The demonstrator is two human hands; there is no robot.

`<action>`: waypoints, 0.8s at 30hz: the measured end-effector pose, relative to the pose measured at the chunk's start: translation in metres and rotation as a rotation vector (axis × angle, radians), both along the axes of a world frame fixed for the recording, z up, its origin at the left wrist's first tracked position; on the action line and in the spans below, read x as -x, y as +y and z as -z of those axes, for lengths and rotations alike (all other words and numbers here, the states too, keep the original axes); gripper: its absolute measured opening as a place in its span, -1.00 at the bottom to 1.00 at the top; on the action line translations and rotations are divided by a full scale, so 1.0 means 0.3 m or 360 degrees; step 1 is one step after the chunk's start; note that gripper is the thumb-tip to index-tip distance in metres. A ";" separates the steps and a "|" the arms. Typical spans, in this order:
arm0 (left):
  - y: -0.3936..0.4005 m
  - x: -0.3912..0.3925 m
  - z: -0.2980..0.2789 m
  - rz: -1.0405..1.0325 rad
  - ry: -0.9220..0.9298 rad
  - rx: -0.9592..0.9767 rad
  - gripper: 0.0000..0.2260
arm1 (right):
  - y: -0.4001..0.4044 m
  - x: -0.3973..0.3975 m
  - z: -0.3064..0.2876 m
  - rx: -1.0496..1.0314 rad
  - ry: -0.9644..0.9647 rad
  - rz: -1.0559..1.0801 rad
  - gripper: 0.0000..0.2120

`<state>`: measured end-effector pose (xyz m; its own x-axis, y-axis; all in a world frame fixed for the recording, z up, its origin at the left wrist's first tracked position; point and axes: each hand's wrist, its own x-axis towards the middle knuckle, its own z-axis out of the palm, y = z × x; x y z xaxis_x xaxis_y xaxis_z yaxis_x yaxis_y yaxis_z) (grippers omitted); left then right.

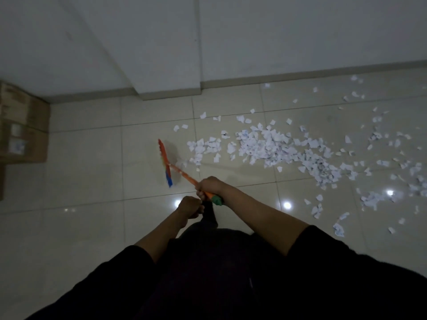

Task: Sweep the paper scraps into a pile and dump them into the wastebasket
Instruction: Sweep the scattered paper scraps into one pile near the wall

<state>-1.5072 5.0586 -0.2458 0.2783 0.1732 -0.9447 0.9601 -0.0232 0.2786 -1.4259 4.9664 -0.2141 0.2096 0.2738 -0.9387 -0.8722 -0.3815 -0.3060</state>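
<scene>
I am looking down at what seems a dim indoor room, perhaps a storeroom or home: glossy pale floor tiles [87, 158] are reflecting ceiling lights, plain white walls [150, 42] with a skirting are filling the upper frame, and cardboard boxes [22, 125] are standing stacked at left.

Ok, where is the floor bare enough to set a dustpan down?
Bare tiles lie left of the broom head, between it and the cardboard boxes, and near the person's feet below the left hand. It is crowded right of the broom, where paper scraps spread toward the right edge.
</scene>
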 end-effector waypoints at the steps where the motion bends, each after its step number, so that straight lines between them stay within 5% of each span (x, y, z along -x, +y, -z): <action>1: 0.022 0.013 0.001 -0.0034 0.0017 -0.0019 -0.88 | 0.045 0.002 0.016 -0.0030 0.0072 0.0074 -0.90; 8: 0.128 0.069 0.017 -0.0224 0.0070 -0.0046 -0.90 | 0.128 0.001 0.111 0.0109 0.0147 0.0311 -0.87; 18: 0.084 -0.029 0.018 -0.0010 0.0045 0.0084 -0.88 | -0.366 -0.152 0.167 0.0641 -0.0130 0.0791 -0.88; 24: 0.082 -0.074 0.023 0.0070 0.0025 0.0095 -0.88 | -0.547 -0.147 0.151 0.1011 -0.0451 0.0658 -0.90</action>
<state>-1.4848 5.0832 -0.2527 0.2693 0.1045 -0.9574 0.9629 -0.0495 0.2654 -1.3818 4.8022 -0.2594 0.4304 -0.4455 -0.7850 -0.9026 -0.2203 -0.3698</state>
